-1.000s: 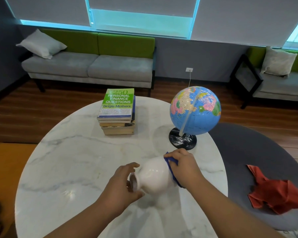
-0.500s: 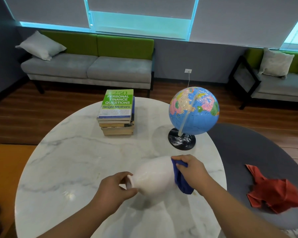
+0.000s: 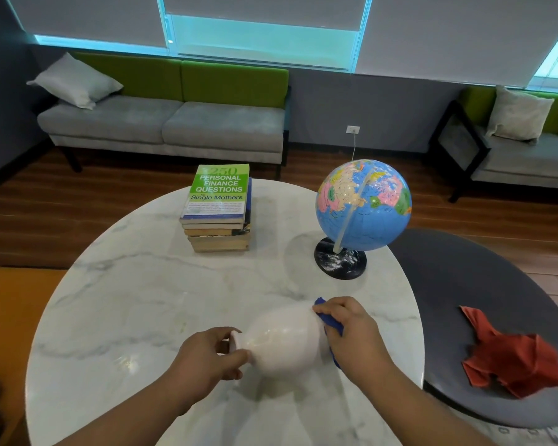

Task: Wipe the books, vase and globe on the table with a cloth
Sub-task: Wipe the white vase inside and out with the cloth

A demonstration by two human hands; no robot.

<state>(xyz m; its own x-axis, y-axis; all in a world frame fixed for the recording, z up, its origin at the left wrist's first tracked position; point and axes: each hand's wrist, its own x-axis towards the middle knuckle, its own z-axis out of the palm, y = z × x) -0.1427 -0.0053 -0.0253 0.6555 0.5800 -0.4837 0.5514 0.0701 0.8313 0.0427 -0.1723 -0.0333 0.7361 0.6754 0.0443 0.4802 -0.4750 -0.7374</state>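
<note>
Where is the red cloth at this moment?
In the head view, the red cloth lies crumpled at the far right on the dark grey oval surface, beside the marble table.

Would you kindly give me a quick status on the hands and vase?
Left hand grips vase neck, vase tipped sideways. Right hand holds blue cloth against its body. Books, globe apart; nothing in the way.

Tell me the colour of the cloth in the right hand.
Blue; the head view shows the cloth between the right hand and the white vase.
</note>
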